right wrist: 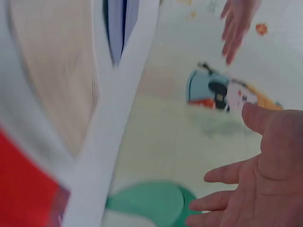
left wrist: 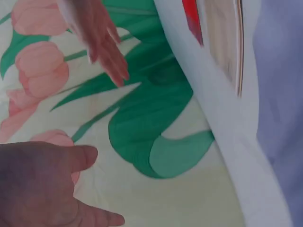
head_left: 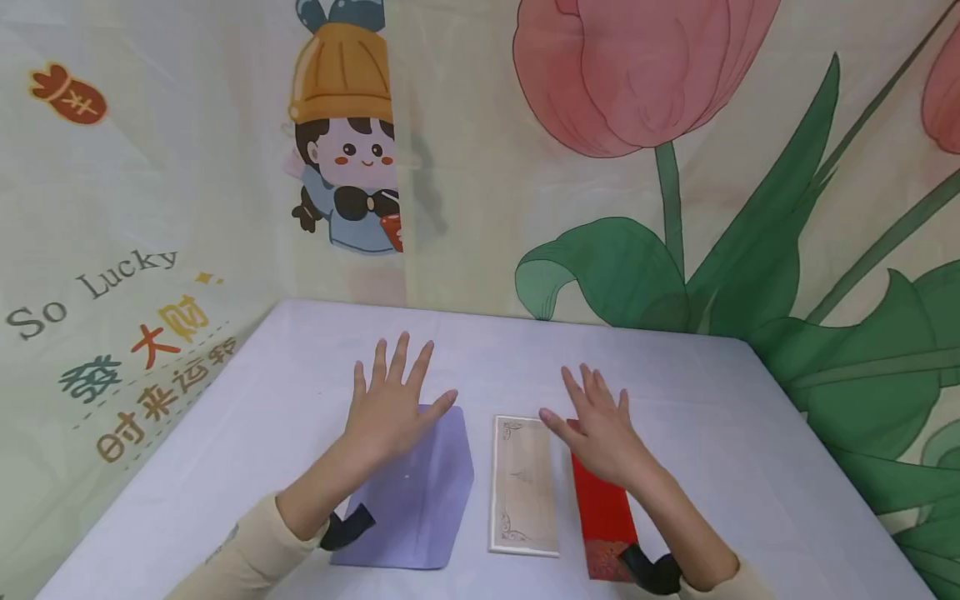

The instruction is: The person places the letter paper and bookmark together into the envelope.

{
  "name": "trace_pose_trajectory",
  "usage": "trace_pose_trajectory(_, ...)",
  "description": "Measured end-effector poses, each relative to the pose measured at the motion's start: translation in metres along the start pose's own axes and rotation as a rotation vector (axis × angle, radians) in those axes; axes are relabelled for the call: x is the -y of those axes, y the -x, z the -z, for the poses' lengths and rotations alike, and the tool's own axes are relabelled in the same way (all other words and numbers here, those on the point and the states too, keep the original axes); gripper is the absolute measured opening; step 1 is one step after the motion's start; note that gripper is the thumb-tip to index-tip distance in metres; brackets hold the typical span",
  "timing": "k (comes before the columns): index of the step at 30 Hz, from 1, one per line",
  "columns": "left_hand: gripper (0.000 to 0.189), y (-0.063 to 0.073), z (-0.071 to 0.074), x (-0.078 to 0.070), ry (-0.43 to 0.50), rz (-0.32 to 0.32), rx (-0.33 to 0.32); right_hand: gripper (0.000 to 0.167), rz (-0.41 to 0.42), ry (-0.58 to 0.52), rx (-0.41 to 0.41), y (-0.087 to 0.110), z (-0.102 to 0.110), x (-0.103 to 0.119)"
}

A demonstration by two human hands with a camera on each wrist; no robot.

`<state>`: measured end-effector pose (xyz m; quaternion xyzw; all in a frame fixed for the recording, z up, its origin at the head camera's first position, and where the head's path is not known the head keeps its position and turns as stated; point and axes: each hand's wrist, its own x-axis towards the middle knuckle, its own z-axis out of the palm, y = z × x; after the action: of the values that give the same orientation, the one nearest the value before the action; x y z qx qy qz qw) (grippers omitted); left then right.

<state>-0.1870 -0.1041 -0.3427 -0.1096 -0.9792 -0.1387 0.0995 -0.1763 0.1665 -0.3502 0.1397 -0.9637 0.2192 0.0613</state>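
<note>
My left hand is raised over a purple envelope, fingers spread and straight, holding nothing. Over the upper part of a red envelope, my right hand likewise hovers with its fingers apart and nothing in it. Between the two envelopes lies a flat stack of beige paper slips with ornate printed corners, like banknotes. In the left wrist view the stack's edge looks layered. My forearms and hands hide parts of both envelopes.
A white cloth covers the table, whose far edge meets a fabric backdrop printed with tulips and a cartoon figure. Cloth with printed lettering hangs at the left. A black strap is on my left wrist, another on my right.
</note>
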Motion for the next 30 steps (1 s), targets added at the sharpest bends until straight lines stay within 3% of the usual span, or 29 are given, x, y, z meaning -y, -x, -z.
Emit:
trace_pose_trajectory(4,0.074,0.026,-0.02,-0.003,0.041,0.019,-0.028,0.077,0.01,-0.076,0.075,0.014,-0.027,0.032)
trace_pose_trajectory(7,0.073,0.041,-0.037,0.002,0.018,0.026,-0.03,0.075,0.047,-0.114,0.107,0.02,-0.048,0.051)
trace_pose_trajectory(13,0.079,0.06,-0.063,0.016,-0.024,0.016,0.058,0.068,0.112,-0.109,0.147,0.027,-0.091,0.069)
trace_pose_trajectory(21,0.08,0.067,-0.086,0.034,-0.011,0.009,0.144,0.06,0.198,-0.023,0.186,0.033,-0.127,0.068)
trace_pose_trajectory(24,0.08,0.066,-0.095,0.041,-0.019,-0.009,0.123,0.062,0.212,0.042,0.201,0.034,-0.134,0.065)
trace_pose_trajectory(30,0.076,0.067,-0.111,0.049,-0.021,-0.04,0.019,0.063,0.242,0.126,0.179,0.037,-0.141,0.063)
